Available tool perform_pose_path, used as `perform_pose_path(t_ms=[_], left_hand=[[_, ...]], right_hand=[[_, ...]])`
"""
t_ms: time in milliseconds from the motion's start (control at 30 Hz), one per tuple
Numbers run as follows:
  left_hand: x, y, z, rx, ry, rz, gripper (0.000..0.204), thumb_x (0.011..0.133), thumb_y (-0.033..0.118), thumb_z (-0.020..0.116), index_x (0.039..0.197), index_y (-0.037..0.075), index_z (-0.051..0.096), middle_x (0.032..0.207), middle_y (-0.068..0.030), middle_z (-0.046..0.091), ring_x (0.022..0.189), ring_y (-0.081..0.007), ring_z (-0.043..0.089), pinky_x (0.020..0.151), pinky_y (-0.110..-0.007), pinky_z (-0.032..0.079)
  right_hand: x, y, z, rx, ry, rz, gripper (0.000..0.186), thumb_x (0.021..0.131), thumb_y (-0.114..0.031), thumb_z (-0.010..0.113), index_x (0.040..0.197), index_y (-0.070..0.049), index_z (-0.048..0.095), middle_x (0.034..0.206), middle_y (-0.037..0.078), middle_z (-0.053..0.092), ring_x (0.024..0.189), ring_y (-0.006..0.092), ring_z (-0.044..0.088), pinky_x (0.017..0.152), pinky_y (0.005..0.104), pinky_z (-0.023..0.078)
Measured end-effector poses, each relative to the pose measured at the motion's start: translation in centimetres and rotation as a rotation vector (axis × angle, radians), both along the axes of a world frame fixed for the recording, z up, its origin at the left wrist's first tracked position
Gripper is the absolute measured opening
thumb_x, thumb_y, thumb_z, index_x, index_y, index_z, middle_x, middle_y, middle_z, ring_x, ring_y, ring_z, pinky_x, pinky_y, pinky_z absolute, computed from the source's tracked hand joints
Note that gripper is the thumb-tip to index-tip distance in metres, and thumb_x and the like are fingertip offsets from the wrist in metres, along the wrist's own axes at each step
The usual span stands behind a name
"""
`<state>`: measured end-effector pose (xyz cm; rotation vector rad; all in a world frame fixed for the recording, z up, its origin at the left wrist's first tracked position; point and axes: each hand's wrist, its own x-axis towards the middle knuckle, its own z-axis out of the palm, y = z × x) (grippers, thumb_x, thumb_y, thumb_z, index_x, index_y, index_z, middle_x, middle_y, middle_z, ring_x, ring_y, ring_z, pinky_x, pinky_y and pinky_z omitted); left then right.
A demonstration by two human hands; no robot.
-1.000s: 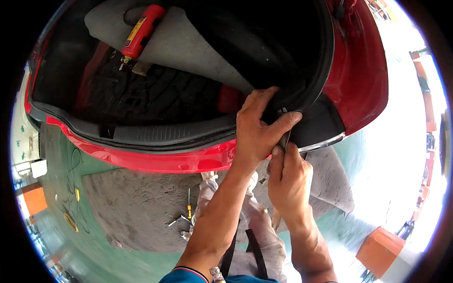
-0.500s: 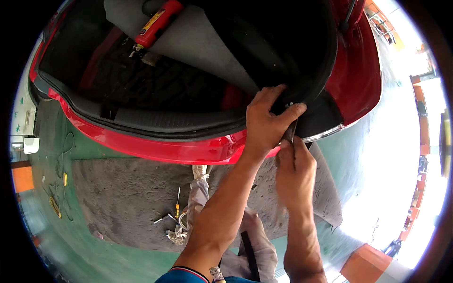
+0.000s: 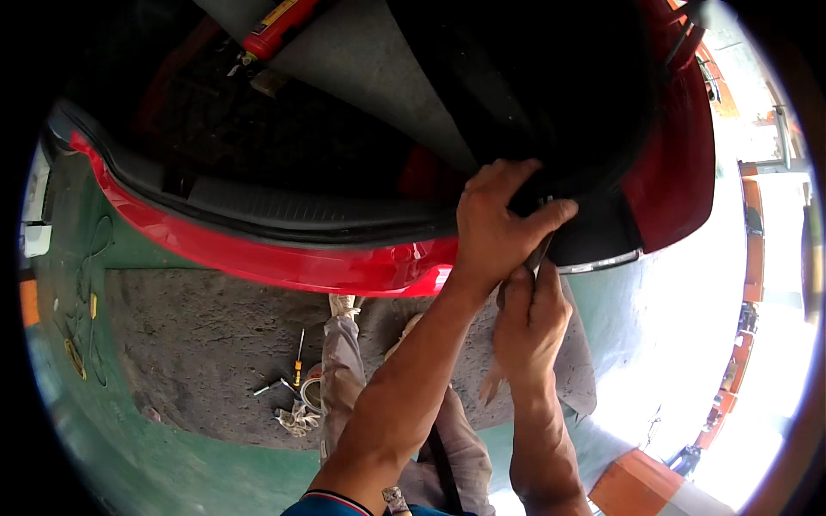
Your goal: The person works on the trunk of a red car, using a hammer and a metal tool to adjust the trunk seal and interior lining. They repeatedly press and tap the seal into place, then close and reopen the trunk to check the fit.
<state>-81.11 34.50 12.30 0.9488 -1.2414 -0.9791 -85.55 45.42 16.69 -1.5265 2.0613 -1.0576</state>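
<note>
Right of centre, the left hand (image 3: 495, 228) clamps its grip on the black seal (image 3: 594, 185) along the red car's (image 3: 680, 172) boot edge. Just below, the right hand (image 3: 527, 322) closes its grip around a dark tool (image 3: 539, 255), tip at the seal. Screwdrivers (image 3: 297, 361) lie on the floor (image 3: 198, 344), lower left.
</note>
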Motion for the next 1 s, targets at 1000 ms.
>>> perform_pose_path(t_ms=[1000], left_hand=[[0.4, -0.7, 0.7, 0.027, -0.089, -0.025, 0.056, 0.068, 0.027, 0.084, 0.114, -0.001, 0.069, 0.107, -0.0152, 0.069, 0.101, -0.0332, 0.064, 0.093, -0.041, 0.048]], right_hand=[[0.3, 0.0, 10.3, 0.368, -1.076, -0.152, 0.055, 0.107, -0.040, 0.043, 0.124, 0.011, 0.055, 0.069, 0.006, 0.048, 0.048, 0.0101, 0.038, 0.043, 0.0243, 0.027]])
